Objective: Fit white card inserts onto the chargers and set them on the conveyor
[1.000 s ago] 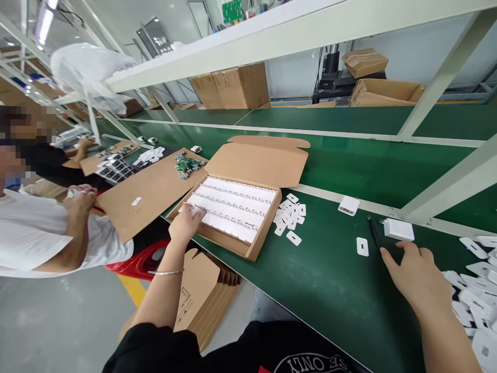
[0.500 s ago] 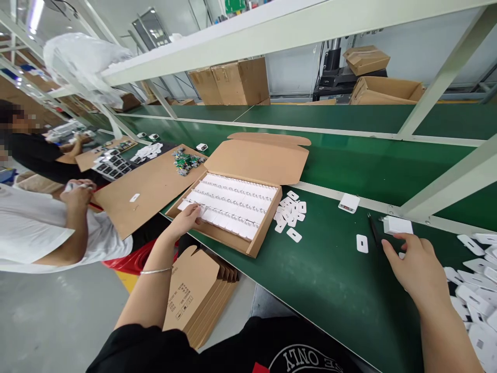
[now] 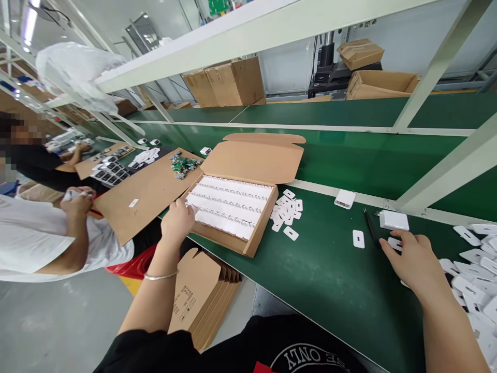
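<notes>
Head view, left hand (image 3: 176,223) at open carton (image 3: 233,210), loose white plates (image 3: 287,210) beside

The long green counter (image 3: 330,290) holds an open box (image 3: 233,207), a brown cardboard sheet (image 3: 151,194), and many small white plates (image 3: 287,210).

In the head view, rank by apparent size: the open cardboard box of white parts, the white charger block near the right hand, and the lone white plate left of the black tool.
1. Open cardboard box, far the largest.
2. White charger block.
3. Lone white plate, smallest.
</notes>
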### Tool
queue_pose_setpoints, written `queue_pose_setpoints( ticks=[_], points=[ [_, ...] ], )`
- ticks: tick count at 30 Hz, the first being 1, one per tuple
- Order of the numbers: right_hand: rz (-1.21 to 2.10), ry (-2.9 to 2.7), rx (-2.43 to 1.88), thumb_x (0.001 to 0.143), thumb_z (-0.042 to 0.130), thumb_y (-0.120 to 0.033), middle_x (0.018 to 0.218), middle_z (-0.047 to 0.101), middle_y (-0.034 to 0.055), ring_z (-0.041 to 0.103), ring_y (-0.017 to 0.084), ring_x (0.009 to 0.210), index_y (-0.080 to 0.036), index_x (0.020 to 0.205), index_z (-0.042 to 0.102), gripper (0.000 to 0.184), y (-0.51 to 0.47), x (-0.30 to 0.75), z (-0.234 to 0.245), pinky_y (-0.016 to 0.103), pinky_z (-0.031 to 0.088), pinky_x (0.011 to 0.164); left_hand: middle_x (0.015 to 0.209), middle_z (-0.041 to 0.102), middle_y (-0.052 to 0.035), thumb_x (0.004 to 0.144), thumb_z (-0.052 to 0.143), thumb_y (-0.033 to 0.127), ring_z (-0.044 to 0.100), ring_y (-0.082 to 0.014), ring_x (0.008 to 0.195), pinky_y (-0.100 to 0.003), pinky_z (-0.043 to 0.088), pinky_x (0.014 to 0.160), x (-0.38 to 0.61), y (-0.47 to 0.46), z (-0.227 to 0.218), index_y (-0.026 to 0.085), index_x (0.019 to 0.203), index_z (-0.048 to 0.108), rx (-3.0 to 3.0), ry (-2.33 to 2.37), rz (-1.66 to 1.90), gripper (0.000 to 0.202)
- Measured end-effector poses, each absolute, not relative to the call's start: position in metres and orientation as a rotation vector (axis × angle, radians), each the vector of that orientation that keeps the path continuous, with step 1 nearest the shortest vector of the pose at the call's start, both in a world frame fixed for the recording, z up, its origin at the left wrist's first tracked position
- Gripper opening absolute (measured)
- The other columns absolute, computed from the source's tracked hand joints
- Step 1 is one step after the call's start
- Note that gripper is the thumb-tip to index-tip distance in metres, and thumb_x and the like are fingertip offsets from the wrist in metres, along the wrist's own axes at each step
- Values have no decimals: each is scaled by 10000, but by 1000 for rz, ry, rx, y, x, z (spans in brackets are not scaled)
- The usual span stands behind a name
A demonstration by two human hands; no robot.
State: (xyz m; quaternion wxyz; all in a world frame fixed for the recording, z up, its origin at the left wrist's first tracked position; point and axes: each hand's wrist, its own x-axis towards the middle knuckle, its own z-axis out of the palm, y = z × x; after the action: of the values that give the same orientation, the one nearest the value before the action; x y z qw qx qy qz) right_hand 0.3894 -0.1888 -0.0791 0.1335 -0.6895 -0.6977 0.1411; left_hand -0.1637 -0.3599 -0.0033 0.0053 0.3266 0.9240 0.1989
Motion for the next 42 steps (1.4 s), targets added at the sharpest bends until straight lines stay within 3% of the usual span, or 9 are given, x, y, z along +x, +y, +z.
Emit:
queue_pose_setpoints(
  ticks=[3, 7, 10, 14, 16, 19, 24, 30, 42],
  points=[
    [346, -2066, -1968, 978, 478, -465, 1243, 587, 207, 696, 339, 966, -132, 1355, 655, 533, -192, 384, -77, 488, 588, 853, 1271, 666, -221, 1007, 498, 310, 712, -373, 1113, -469, 569, 917, -98, -348, 15, 140, 1315, 592, 1472, 3017, 691, 365],
    [189, -2121, -2021, 986, 530, -360, 1257, 596, 206, 672, 379, 1142, -116, 1381, 654, 480, -197, 380, -68, 487, 553, 984, 1217, 707, -150, 1036, 502, 249, 700, -307, 1160, -439, 566, 985, 16, -323, 14, 187, 1239, 617, 2152, 2423, 1097, 241],
    [228, -2137, -2133, 1011, 567, -358, 1319, 585, 214, 678, 379, 1159, -122, 1419, 631, 476, -200, 379, -64, 456, 564, 931, 1283, 693, -141, 1032, 549, 232, 696, -295, 1183, -427, 575, 987, 90, -287, -10, 202, 1272, 605, 2311, 2043, 1115, 249],
    [315, -2123, -2171, 1042, 552, -283, 1333, 578, 193, 720, 308, 1045, -139, 1421, 622, 411, -201, 378, -61, 390, 556, 856, 1405, 621, -215, 994, 634, 247, 674, -359, 1243, -478, 567, 1003, 140, -210, -49, 145, 1451, 524, 2186, 2018, 763, 480],
    [301, -2106, -2164, 1029, 585, -261, 1307, 585, 189, 722, 294, 1015, -135, 1391, 633, 386, -202, 379, -60, 375, 545, 826, 1609, 472, -254, 922, 725, 205, 592, -411, 1376, -534, 524, 1082, 143, -171, -63, 151, 1585, 414, 2145, 1887, 614, 734],
    [284, -2113, -2158, 1015, 605, -219, 1255, 608, 173, 717, 280, 985, -132, 1291, 666, 295, -201, 382, -59, 352, 520, 774, 1698, 426, -181, 861, 801, 177, 526, -416, 1450, -574, 449, 1174, 133, -130, -72, 246, 1611, 445, 2170, 1614, 540, 833],
    [275, -2126, -2165, 1036, 573, -194, 1213, 644, 154, 711, 233, 876, -133, 1204, 675, 206, -203, 383, -58, 319, 463, 686, 1385, 686, -93, 929, 750, 200, 674, -282, 1210, -422, 526, 1083, 120, -117, -81, 278, 1470, 643, 2183, 1386, 606, 556],
    [211, -2002, -2106, 1090, 392, -216, 1085, 704, 150, 692, 238, 776, -156, 1083, 711, 325, -205, 381, -62, 335, 412, 624, 1136, 687, -84, 1035, 637, 408, 666, -146, 710, -353, 601, 809, 119, -153, -86, 247, 1428, 697, 1888, 1282, 849, 428],
    [634, -1533, -1288, 1101, 487, -419, 1019, 768, 55, 747, 212, 883, -251, 1174, 675, 263, -222, 355, -57, 370, 609, 840, 1030, 774, -97, 1000, 653, 607, 763, -215, 868, -420, 620, 937, 116, -229, -53, 218, 1326, 775, 1294, 920, 999, 522]
  ],
)
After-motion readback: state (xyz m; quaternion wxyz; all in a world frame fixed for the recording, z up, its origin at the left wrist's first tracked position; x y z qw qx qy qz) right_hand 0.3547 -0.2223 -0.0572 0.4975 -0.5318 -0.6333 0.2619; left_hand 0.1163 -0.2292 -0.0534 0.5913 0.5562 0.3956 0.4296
